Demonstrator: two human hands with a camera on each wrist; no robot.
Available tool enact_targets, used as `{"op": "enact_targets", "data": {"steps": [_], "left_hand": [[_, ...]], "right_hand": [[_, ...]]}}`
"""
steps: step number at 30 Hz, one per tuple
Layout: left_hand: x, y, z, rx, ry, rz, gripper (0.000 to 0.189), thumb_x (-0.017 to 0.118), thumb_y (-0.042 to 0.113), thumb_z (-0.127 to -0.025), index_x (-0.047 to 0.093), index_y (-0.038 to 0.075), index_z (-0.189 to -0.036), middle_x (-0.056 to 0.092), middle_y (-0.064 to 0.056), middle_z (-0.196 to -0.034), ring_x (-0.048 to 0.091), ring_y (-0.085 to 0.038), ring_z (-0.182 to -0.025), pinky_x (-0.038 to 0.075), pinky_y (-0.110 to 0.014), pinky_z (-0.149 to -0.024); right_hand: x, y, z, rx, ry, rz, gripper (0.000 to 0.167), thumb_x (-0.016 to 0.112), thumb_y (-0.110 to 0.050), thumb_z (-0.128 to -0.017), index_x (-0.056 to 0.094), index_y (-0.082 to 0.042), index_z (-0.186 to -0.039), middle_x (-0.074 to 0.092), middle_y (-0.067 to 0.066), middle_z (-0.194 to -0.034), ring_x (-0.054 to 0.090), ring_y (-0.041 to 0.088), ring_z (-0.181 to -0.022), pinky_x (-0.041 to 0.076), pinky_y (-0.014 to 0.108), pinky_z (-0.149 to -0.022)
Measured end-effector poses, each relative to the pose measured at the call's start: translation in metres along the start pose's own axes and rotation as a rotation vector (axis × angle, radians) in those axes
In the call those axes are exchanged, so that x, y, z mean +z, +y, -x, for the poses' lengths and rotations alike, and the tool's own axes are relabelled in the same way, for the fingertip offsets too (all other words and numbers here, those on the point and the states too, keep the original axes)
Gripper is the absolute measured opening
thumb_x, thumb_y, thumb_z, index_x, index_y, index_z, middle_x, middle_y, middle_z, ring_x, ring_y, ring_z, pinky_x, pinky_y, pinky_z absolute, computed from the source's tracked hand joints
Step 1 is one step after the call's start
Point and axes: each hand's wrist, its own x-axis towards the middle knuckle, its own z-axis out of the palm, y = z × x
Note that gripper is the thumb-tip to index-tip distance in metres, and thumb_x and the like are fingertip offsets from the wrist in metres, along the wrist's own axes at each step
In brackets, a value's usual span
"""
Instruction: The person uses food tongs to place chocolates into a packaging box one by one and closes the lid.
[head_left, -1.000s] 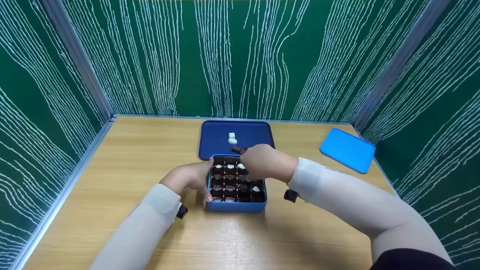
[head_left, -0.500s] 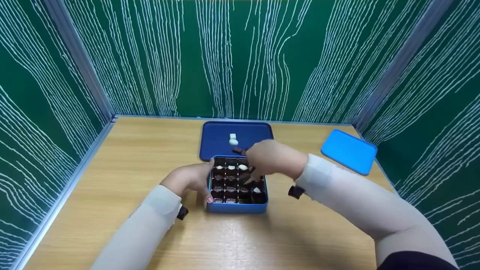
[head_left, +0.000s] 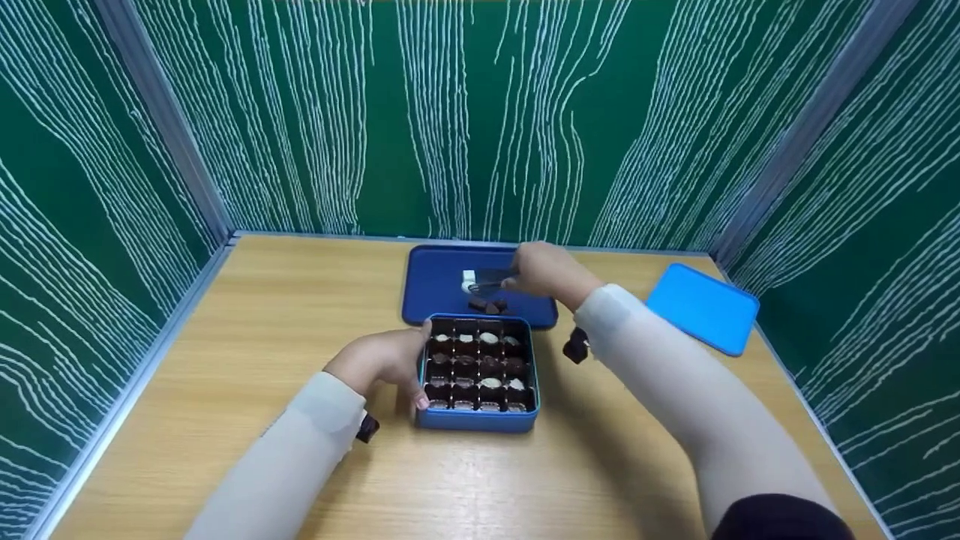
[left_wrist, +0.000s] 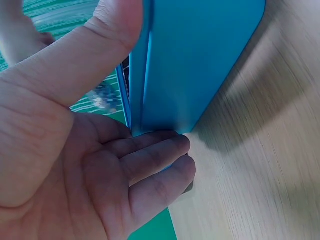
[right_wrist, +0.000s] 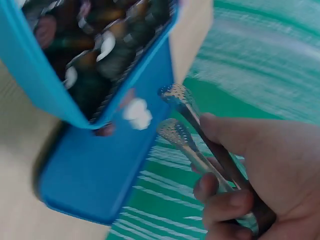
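My left hand (head_left: 386, 360) holds the blue box (head_left: 476, 421) by its left side, thumb at the near corner and fingers at the far one. In the left wrist view the thumb lies along the rim. Brown dividers split the box into compartments holding dark and white chocolates. My right hand (head_left: 546, 268) grips metal tongs (right_wrist: 200, 155), whose perforated tips stand apart with nothing between them in the right wrist view. In the head view the tongs reach over the navy tray (head_left: 431, 300), tips right at a round white chocolate (head_left: 467, 287). A square white chocolate (head_left: 469, 275) lies just behind it.
Several dark chocolates (head_left: 495, 306) lie on the tray's near part, close behind the box. A light blue lid-like tray (head_left: 701, 307) lies at the right of the wooden table (head_left: 300, 292). Green walls with white lines (head_left: 517, 127) enclose the back and sides.
My right hand has lifted the tongs out of the box and moved them back over the navy tray. A white chocolate now shows in the compartment they left. The left hand stays on the box.
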Motion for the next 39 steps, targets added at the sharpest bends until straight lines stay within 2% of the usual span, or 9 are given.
{"op": "enact_targets", "data": {"steps": [3,6,8,12,16,23,25,33,39], "left_hand": [[0.0,0.0,0.0,0.005,0.0,-0.001,0.158,0.107,0.027,-0.074,-0.007,0.01,-0.182,0.015,-0.02,-0.189,0.029,-0.042,-0.174,0.023,-0.057,-0.145],[0.0,0.0,0.0,0.004,-0.002,-0.002,0.159,0.107,0.028,-0.073,-0.007,0.01,-0.182,0.016,-0.02,-0.189,0.03,-0.042,-0.173,0.024,-0.057,-0.145],[0.0,-0.001,-0.001,-0.001,-0.002,0.0,0.159,0.107,0.028,-0.073,-0.007,0.01,-0.182,0.017,-0.021,-0.189,0.032,-0.042,-0.173,0.025,-0.058,-0.145],[-0.001,-0.003,-0.002,-0.005,-0.004,0.005,0.16,0.107,0.029,-0.072,-0.007,0.011,-0.182,0.018,-0.021,-0.189,0.033,-0.043,-0.172,0.025,-0.058,-0.145],[-0.001,-0.002,-0.001,-0.009,-0.008,0.009,0.162,0.108,0.029,-0.071,-0.009,0.012,-0.182,0.016,-0.02,-0.189,0.031,-0.042,-0.173,0.024,-0.058,-0.145],[0.0,-0.001,-0.004,0.007,0.0,-0.027,0.159,0.108,0.029,-0.073,-0.005,0.007,-0.182,0.024,-0.022,-0.188,0.044,-0.037,-0.167,0.032,-0.054,-0.143],[0.0,-0.001,-0.004,0.013,0.003,-0.03,0.158,0.108,0.028,-0.073,-0.004,0.006,-0.182,0.025,-0.023,-0.187,0.046,-0.037,-0.166,0.034,-0.053,-0.142],[0.0,-0.001,-0.004,0.007,0.004,-0.024,0.158,0.109,0.027,-0.073,-0.004,0.007,-0.182,0.026,-0.023,-0.187,0.048,-0.038,-0.165,0.033,-0.054,-0.142],[-0.001,-0.001,-0.003,-0.001,-0.001,-0.022,0.159,0.108,0.028,-0.073,-0.005,0.008,-0.182,0.026,-0.022,-0.187,0.046,-0.041,-0.166,0.032,-0.056,-0.143]], "right_hand": [[0.016,0.011,-0.014,0.007,0.036,-0.026,0.027,0.084,-0.03,-0.104,0.085,-0.004,-0.104,0.083,0.009,-0.095,0.069,0.021,-0.075,0.063,0.039,-0.074],[0.028,0.015,-0.025,0.008,0.052,-0.056,0.024,0.085,-0.028,-0.103,0.086,-0.005,-0.109,0.086,0.012,-0.104,0.078,0.026,-0.086,0.069,0.044,-0.085],[0.033,0.014,-0.031,0.012,0.05,-0.071,0.025,0.083,-0.027,-0.104,0.086,-0.005,-0.115,0.087,0.013,-0.111,0.081,0.03,-0.094,0.07,0.046,-0.091],[0.038,0.01,-0.039,0.046,0.029,-0.105,0.027,0.081,-0.028,-0.106,0.085,-0.006,-0.12,0.086,0.013,-0.117,0.081,0.031,-0.1,0.07,0.047,-0.095],[0.041,0.009,-0.045,0.077,0.03,-0.099,0.025,0.082,-0.03,-0.105,0.085,-0.009,-0.116,0.086,0.01,-0.112,0.078,0.026,-0.091,0.07,0.045,-0.092],[0.044,0.005,-0.048,0.057,0.044,-0.02,0.024,0.083,-0.032,-0.105,0.086,-0.009,-0.102,0.083,0.006,-0.097,0.064,0.021,-0.078,0.061,0.042,-0.076],[0.043,0.004,-0.047,0.057,0.04,-0.019,0.023,0.082,-0.031,-0.105,0.086,-0.009,-0.101,0.082,0.006,-0.096,0.065,0.021,-0.077,0.059,0.04,-0.074],[0.036,0.003,-0.04,0.048,0.038,-0.014,0.018,0.08,-0.026,-0.105,0.08,-0.008,-0.105,0.083,0.01,-0.104,0.074,0.027,-0.09,0.067,0.047,-0.089],[0.034,0.003,-0.038,0.038,0.023,-0.034,0.017,0.079,-0.026,-0.106,0.081,-0.01,-0.107,0.083,0.01,-0.107,0.078,0.03,-0.096,0.068,0.048,-0.094]]}}
